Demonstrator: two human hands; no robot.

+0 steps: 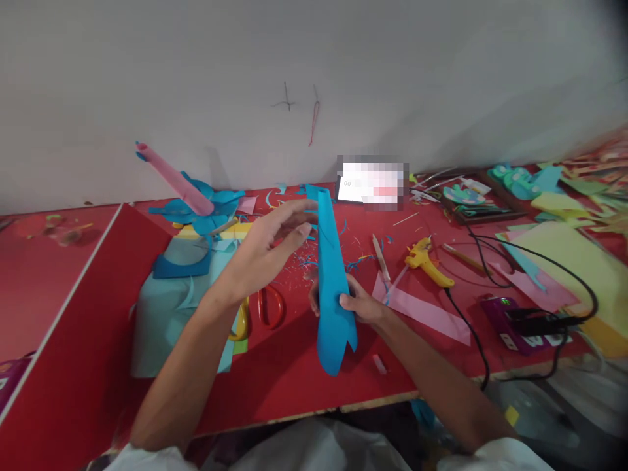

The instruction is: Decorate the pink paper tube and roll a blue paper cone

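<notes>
A long strip of blue paper [332, 281], notched at its near end, stands before me above the red table. My right hand [362, 302] grips its lower half, thumb in front and the other fingers behind. My left hand [275, 245] is beside the paper's upper end, thumb and fingers apart; whether its fingertips touch the paper I cannot tell. Under my left forearm lie scissors with a red handle loop [271, 307] and a yellow one, their blades hidden. Small blue paper scraps [360, 263] litter the table behind the strip.
To the right are a yellow glue gun [426, 261], a pencil [380, 258], a pink paper strip [426, 314] and a purple power box [520, 324] with black cables. Leftward stand a pink paper tube [174, 178] on blue petal shapes, light-blue sheets [161, 327] and a red panel [83, 327].
</notes>
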